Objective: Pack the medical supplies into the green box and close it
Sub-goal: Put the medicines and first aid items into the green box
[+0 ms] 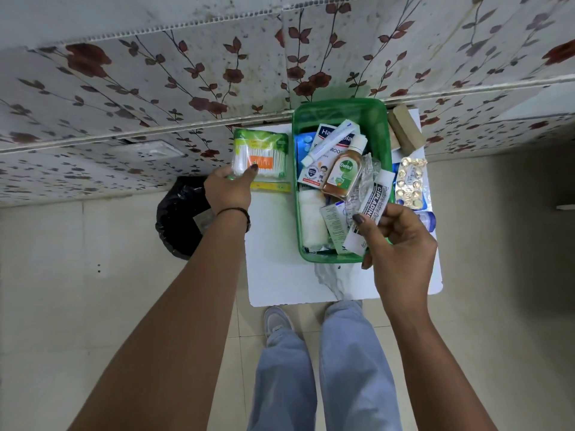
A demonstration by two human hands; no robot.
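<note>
The green box [342,112] stands open on a small white table [280,275]. Inside lie a Dettol bottle [342,174], a plaster carton [326,141], a white tube [329,143], a gauze roll [312,219] and other packets. My right hand [401,244] grips a white ointment box [371,209] over the green box's right side. My left hand [230,188] holds a pack of cotton buds [261,154] just left of the green box. Yellow pill blister strips [410,181] lie on the table to its right.
A brown block [404,129] sits at the table's back right corner. A small blue-capped container [427,219] lies by my right hand. A yellow strip [270,186] lies under the cotton buds. A black bin bag [180,219] sits on the floor left of the table. A floral wall stands behind.
</note>
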